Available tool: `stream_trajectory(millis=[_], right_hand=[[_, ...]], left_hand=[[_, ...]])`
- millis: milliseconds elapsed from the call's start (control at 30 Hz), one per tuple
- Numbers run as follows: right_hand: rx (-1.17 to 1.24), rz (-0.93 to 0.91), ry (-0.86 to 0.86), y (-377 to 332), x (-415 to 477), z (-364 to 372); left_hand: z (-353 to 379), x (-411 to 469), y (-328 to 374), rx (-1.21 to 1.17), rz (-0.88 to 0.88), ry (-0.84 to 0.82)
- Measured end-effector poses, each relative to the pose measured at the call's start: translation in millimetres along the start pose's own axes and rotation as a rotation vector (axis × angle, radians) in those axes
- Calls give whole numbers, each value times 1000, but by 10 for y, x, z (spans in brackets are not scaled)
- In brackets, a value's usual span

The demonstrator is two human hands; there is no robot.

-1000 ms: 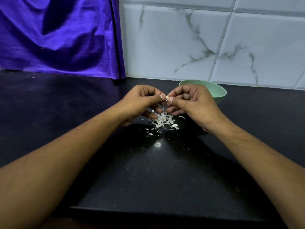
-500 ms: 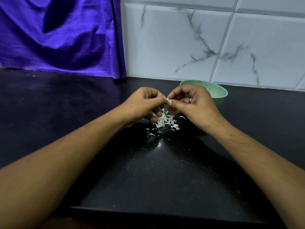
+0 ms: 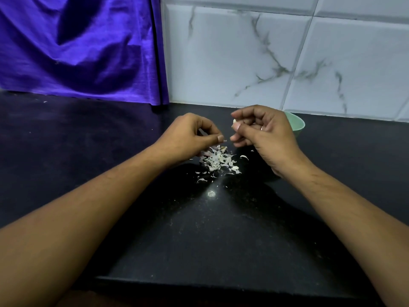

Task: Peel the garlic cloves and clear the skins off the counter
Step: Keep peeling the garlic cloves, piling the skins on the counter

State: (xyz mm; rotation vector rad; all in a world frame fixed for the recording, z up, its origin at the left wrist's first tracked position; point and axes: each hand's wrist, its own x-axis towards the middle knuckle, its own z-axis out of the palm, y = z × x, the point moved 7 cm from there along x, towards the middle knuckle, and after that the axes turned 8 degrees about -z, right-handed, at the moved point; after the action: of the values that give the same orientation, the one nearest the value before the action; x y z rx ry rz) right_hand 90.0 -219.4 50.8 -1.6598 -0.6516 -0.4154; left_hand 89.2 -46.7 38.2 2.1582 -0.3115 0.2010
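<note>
Over the black counter [image 3: 221,235], head view, I read both hands raised and apart.

Left hand [image 3: 190,138]: fingers curled, thumb and forefinger pinching a pale skin sliver [image 3: 225,141], directly above the skin pile [image 3: 218,161].

Right hand [image 3: 267,136]: slightly higher, with the thumb and curled fingers gripping a pale garlic clove [image 3: 235,122] at the fingertips.

Skin pile: loose white flakes lying on the counter between the two wrists, with stray flakes just beside it.

Green bowl [image 3: 297,126]: on the counter behind the right hand, partly hidden by it, near the tiled wall [image 3: 276,52].

Purple cloth [image 3: 77,47]: hanging at rear left.
</note>
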Motion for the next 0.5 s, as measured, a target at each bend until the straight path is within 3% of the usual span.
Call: stream_trajectory(millis=[333, 500], right_hand=[[-68, 14, 0, 3, -7, -18], [-82, 18, 11, 2, -13, -30]], left_hand=[[-22, 20, 20, -100, 34, -26], [-74, -1, 56, -45, 62, 43]])
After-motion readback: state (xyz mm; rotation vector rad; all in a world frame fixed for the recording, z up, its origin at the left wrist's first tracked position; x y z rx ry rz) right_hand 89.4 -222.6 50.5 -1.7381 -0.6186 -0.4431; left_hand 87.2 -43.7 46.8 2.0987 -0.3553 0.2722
